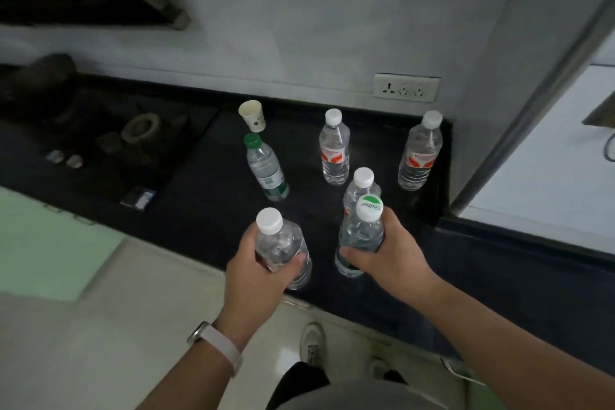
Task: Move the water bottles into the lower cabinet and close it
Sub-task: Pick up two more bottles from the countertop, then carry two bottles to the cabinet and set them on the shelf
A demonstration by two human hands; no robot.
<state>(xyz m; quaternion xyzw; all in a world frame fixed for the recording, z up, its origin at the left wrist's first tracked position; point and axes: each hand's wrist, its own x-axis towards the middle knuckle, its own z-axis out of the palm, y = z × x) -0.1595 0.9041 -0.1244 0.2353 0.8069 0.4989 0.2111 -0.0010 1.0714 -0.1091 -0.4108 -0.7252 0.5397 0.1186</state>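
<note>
Dark stone countertop (pixel 206 210), front edge: left hand (pixel 263 273) wraps a white-capped clear plastic bottle (pixel 283 246), right hand (pixel 386 253) a green-and-white-capped one (pixel 361 233), both upright; four more bottles stand behind, cabinet unseen below.

Four bottles (pixel 334 150) stand on the counter (pixel 206 210), cup (pixel 252 116) behind them.
</note>
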